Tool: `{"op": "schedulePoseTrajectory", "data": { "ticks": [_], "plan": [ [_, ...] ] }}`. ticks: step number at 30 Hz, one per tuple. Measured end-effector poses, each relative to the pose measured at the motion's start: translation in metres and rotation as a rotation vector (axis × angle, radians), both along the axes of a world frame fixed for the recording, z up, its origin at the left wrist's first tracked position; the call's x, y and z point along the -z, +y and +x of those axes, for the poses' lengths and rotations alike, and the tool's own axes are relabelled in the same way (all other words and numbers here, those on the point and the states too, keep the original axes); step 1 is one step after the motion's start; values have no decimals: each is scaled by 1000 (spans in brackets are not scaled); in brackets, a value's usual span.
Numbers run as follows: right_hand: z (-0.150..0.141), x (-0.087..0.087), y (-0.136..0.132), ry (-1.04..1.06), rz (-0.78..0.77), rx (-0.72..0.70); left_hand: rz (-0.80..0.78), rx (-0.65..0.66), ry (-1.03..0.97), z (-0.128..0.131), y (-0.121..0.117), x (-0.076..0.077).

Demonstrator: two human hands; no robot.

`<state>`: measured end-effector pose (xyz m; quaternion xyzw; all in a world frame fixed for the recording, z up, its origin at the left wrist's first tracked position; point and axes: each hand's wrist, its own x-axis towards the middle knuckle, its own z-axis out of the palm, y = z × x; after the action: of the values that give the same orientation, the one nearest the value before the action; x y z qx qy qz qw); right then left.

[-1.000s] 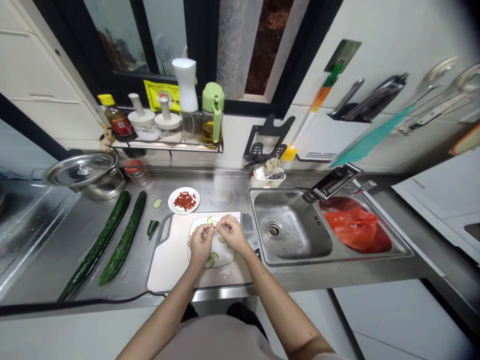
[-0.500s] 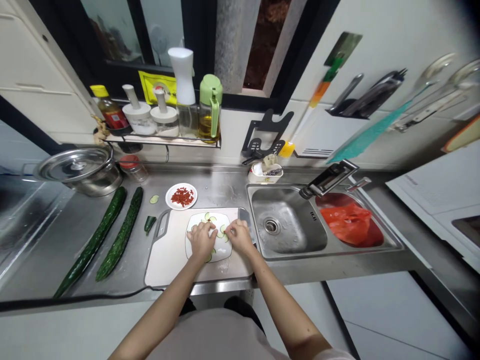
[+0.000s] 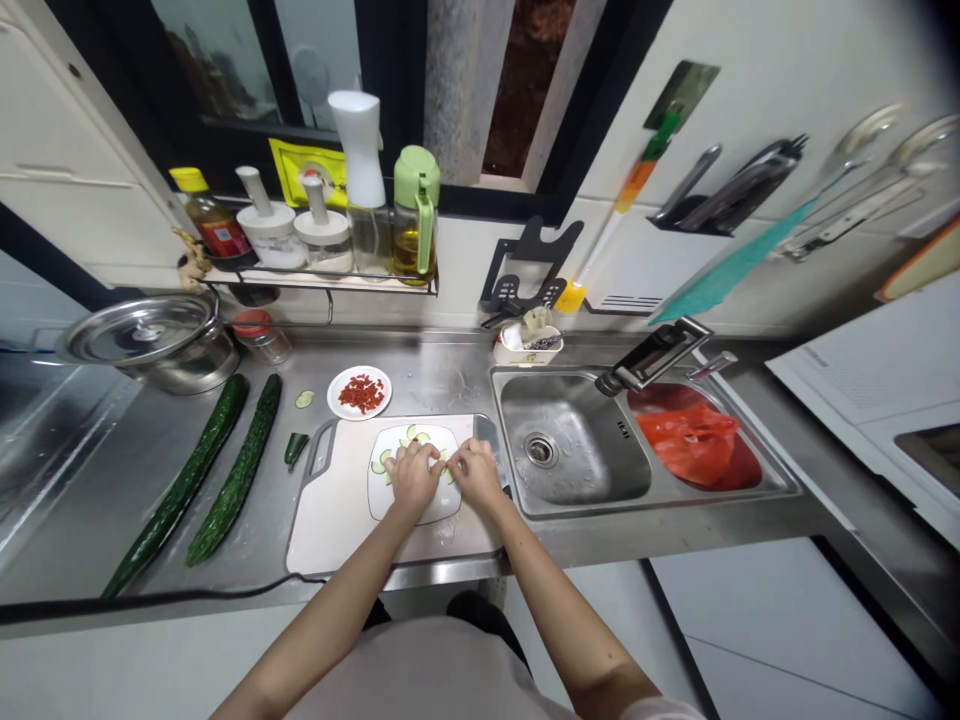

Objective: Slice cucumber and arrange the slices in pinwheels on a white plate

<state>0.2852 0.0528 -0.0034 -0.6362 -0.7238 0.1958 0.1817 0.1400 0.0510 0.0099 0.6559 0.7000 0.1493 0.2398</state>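
Note:
A white plate (image 3: 379, 492) lies on a white cutting board (image 3: 330, 525) on the steel counter. Thin cucumber slices (image 3: 410, 433) are laid along the plate's far and left rim. Both my hands hover low over the plate's middle, knuckles up. My left hand (image 3: 412, 478) and my right hand (image 3: 474, 475) have their fingertips pinched together where they meet, on what looks like a pale green cucumber slice. Their fingers hide most of it.
Two whole cucumbers (image 3: 184, 480) (image 3: 238, 475) lie left of the board, with a cut end (image 3: 295, 448) and a loose slice (image 3: 304, 399). A small dish of red bits (image 3: 360, 393) sits behind the board. A knife blade (image 3: 486, 432) edges the board; the sink (image 3: 570, 450) and red bag (image 3: 694, 440) are right.
My hands came down and toward me from the plate's far rim to its middle, still pinched together. More slices now show along the far rim.

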Motion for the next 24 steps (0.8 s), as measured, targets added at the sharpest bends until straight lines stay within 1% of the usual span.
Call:
{"op": "schedulePoseTrajectory", "data": {
  "ticks": [5,10,15,20,24],
  "plan": [
    [0,2,0,-12,5,-23,17,10,5,2,0,3],
    [-1,2,-1,-45,13,-20,-14,17,14,3,0,6],
    [-1,0,-3,-13,29,-1,-40,16,25,4,1,6],
    [2,4,-2,-18,29,1,-51,17,27,4,1,6],
    [3,6,-2,19,46,17,-44,5,13,4,0,5]
  ]
}}
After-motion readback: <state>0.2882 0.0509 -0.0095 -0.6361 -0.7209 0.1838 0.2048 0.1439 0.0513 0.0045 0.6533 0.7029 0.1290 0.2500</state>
